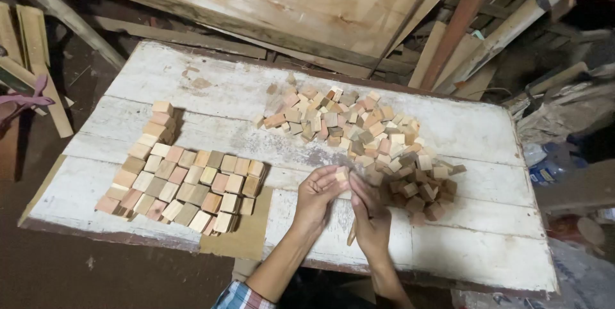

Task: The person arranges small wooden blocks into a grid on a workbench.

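We pinch a small wooden block (342,173) in our left hand (315,197) beside the loose pile (365,136). Our right hand (370,216) grips a thin stick (352,235), mostly hidden behind the palm. Sorted blocks (186,184) cover the white table (448,245) at left.

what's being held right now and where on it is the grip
The left hand pinches a small wooden block by its sides at the fingertips. The right hand holds a thin wooden stick, gripped near its upper end.
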